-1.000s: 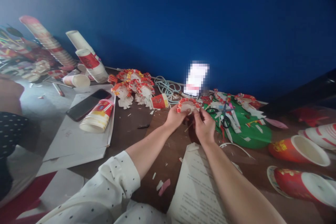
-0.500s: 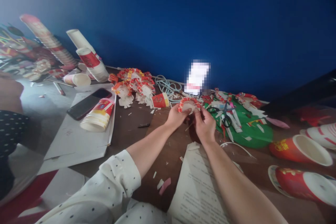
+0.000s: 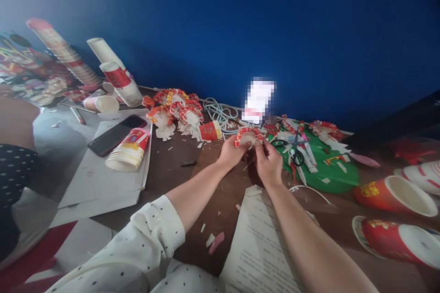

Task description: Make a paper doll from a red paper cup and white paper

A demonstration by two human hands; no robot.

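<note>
Between my two hands is a paper-cup craft piece [image 3: 249,137], with a red-and-white curled rim around a pale middle. My left hand [image 3: 231,152] pinches its left lower side, and my right hand [image 3: 268,161] has thumb and fingers closed on its right lower side. The fingertips partly cover its lower edge. Several similar curled cup pieces [image 3: 177,112] lie heaped to the left. A red paper cup [image 3: 210,131] rests on its side beside them. Just right of my right hand, dark scissors [image 3: 297,152] lie on a green round mat [image 3: 330,176].
Printed sheets [image 3: 257,242] lie below my hands on the brown table [image 3: 199,183]. A stack of cups [image 3: 129,150] and a phone [image 3: 117,135] sit on a white board [image 3: 85,178] at left. Orange cup [image 3: 392,194] lies right. A bright blurred screen [image 3: 258,100] stands behind. Another person's arm [image 3: 17,121] shows far left.
My hands stay in nearly the same place, and the craft piece tilts very slightly. The other person's arm at the far left has shifted a little to the right.
</note>
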